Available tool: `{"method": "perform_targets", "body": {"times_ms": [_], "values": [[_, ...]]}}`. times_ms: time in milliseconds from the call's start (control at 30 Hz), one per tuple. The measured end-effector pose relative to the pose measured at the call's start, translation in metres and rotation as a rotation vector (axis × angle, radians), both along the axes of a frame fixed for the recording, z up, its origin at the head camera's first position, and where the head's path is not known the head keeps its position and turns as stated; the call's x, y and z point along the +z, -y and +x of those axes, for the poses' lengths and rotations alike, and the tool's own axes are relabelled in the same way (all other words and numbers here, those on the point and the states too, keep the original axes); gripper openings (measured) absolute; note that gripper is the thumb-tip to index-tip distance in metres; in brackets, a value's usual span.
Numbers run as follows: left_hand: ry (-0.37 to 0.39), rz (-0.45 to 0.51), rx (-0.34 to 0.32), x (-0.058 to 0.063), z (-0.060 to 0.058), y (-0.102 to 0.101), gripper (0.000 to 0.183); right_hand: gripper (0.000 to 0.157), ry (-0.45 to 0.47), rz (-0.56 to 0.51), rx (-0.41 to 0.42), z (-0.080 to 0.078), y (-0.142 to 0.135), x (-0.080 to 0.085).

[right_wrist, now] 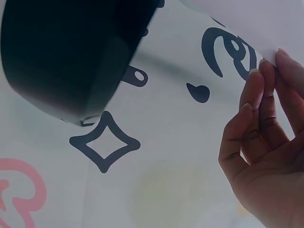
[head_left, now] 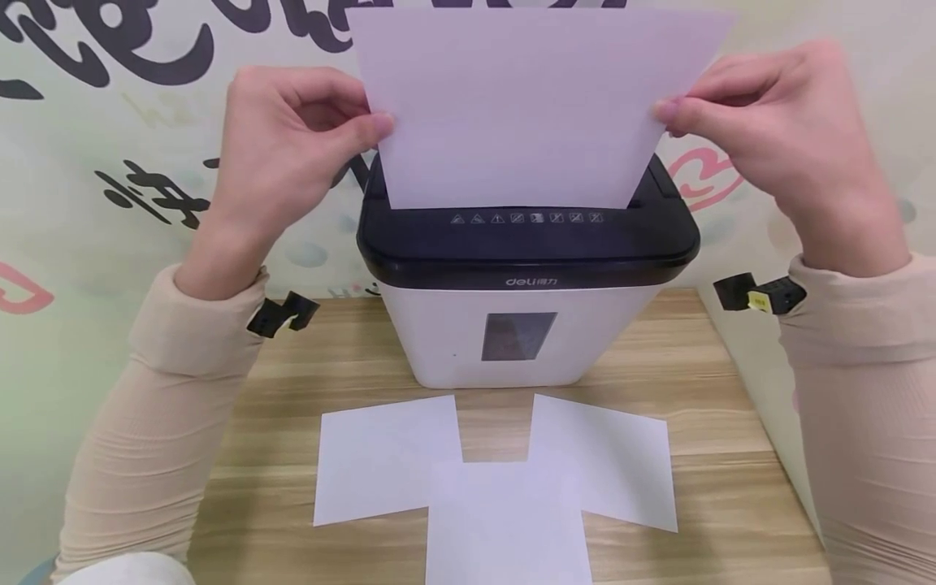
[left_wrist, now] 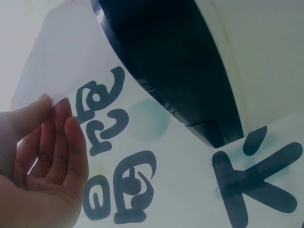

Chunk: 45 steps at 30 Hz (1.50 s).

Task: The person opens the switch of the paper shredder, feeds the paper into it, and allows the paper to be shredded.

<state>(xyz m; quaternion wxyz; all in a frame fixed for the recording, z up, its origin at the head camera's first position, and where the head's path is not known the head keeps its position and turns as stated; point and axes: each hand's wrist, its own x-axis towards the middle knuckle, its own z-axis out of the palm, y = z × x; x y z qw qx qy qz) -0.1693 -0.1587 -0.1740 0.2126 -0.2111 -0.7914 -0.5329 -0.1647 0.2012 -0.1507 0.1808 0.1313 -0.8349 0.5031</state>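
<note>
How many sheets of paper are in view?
4: the held sheet at the shredder, and on the table, the left sheet, right sheet and middle sheet. Others may be hidden beneath.

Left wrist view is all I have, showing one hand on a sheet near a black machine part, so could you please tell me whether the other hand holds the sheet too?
Observer: Yes, the right hand pinches the right edge of the sheet.
Operator: Thank you; is there any other paper on the table?
Observer: Yes, three white papers lie there in front of the machine.
Operator: Could you also tell me whether the machine carries a brand name?
Observer: It does: a "deli" logo shows on the front of its black top.
</note>
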Motion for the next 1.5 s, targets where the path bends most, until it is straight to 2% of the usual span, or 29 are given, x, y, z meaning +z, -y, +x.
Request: {"method": "perform_targets", "body": {"times_ms": [767, 1000, 1200, 1500], "values": [[0.001, 0.001, -0.016, -0.006, -0.011, 0.0, 0.01, 0.019, 0.053, -0.044, 0.022, -0.009, -0.004, -0.006], [0.007, -0.023, 0.003, -0.01, -0.012, 0.0, 0.013, 0.017, 0.062, -0.047, 0.039, -0.011, -0.003, -0.009], [0.025, -0.007, -0.004, -0.013, -0.014, -0.001, 0.01, 0.017, 0.059, -0.042, 0.045, -0.012, -0.004, -0.014], [0.023, -0.04, 0.01, -0.017, -0.014, 0.0, 0.012, 0.019, 0.109, -0.046, 0.045, -0.012, -0.004, -0.018]]}}
